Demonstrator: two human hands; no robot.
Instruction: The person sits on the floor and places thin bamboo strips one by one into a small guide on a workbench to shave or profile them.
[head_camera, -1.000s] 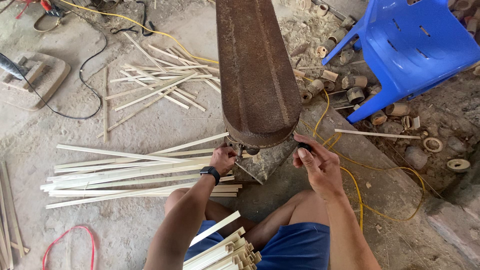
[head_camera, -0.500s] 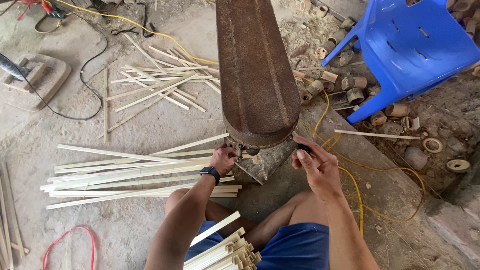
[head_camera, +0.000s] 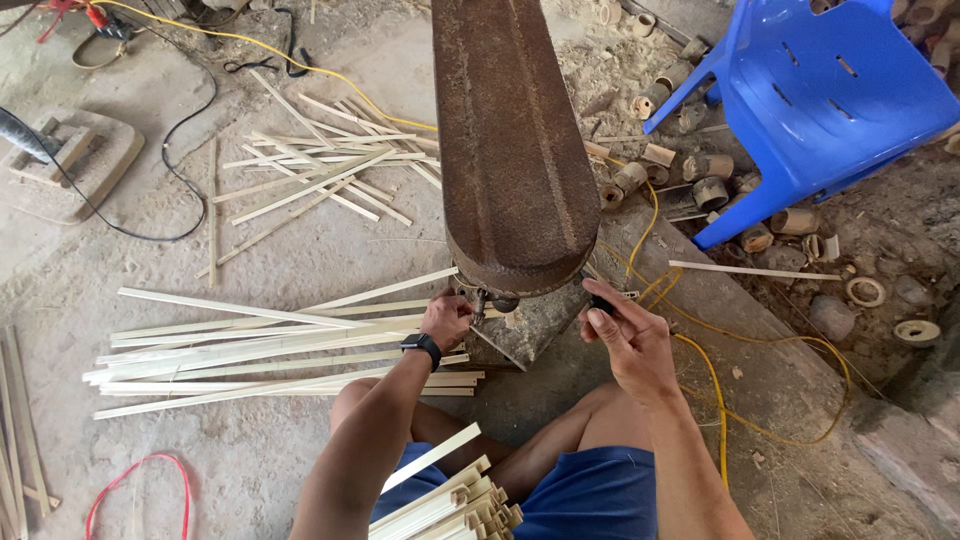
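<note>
Pile of pale bamboo strips flat on dirt floor, far left. Left hand, black watch on wrist, fingers curled at small metal part under rusty machine cover; cannot tell what it grips. Right hand just right of cover, pinching small black knob. Yellow cable beside it. Blue plastic chair far right.

Rust-brown machine housing, blue chair
</note>
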